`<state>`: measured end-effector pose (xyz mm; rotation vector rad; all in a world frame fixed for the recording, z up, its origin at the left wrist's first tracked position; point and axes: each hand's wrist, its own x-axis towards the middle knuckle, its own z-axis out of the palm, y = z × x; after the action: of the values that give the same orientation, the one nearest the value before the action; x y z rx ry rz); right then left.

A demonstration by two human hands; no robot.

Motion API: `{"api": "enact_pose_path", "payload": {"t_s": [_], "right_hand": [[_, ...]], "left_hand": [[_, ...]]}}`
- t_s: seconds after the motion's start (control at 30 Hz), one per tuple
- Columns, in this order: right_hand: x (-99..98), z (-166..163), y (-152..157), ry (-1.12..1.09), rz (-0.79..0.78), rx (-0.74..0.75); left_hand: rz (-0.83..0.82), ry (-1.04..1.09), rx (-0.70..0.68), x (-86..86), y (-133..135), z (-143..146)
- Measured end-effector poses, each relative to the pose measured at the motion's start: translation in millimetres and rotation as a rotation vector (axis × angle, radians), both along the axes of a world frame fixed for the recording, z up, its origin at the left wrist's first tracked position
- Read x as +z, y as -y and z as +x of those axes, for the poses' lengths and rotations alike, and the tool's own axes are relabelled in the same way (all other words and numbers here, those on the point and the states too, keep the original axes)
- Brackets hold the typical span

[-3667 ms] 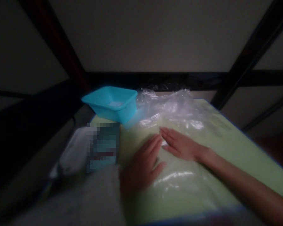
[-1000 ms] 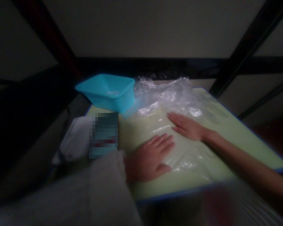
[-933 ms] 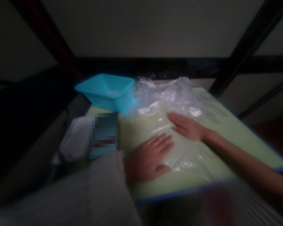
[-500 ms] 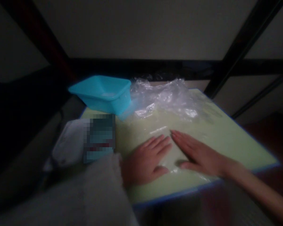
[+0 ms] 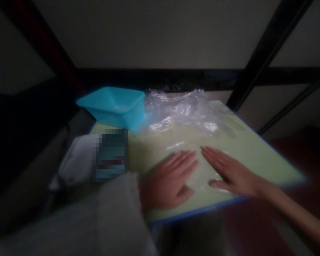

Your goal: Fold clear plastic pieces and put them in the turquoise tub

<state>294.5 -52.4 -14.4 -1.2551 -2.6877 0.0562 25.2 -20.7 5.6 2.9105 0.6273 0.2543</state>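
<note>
Head view: at the near edge of a pale green mat [image 5: 256, 149], the left hand [image 5: 168, 181] and right hand [image 5: 230, 172] lie palm-down, fingers stretched out and gripping nothing. They rest side by side but apart on clear plastic film [image 5: 181, 128], seemingly to hold it flat against the mat. At 9 o'clock of the hands a packet [image 5: 110, 154] rests by a white cloth [image 5: 77, 160]; its label is blurred and nothing is readable. Toward 12 the film bunches loose. A turquoise tub [image 5: 114, 106] sits at 11, out of the hands' way.
</note>
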Motion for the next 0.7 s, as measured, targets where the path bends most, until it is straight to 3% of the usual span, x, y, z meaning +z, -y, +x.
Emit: {"api": "enact_pose_path", "payload": {"t_s": [0.1, 0.23, 0.37, 0.7], "right_hand": [[-2.2, 1.1, -0.9, -0.040, 0.008, 0.018], [-1.8, 1.0, -1.5, -0.043, 0.015, 0.023], [-0.7, -0.5, -1.4, 0.006, 0.019, 0.020], [1.1, -0.4, -0.4, 0.023, 0.018, 0.000]], "left_hand": [[-0.032, 0.011, -0.064, 1.2, 8.6, 24.7], [-0.066, 0.005, -0.101, -10.3, 7.9, 39.4], [-0.090, 0.035, -0.102, -15.2, 4.9, 26.2], [-0.134, -0.028, -0.083, -5.9, 6.5, -12.5]]}}
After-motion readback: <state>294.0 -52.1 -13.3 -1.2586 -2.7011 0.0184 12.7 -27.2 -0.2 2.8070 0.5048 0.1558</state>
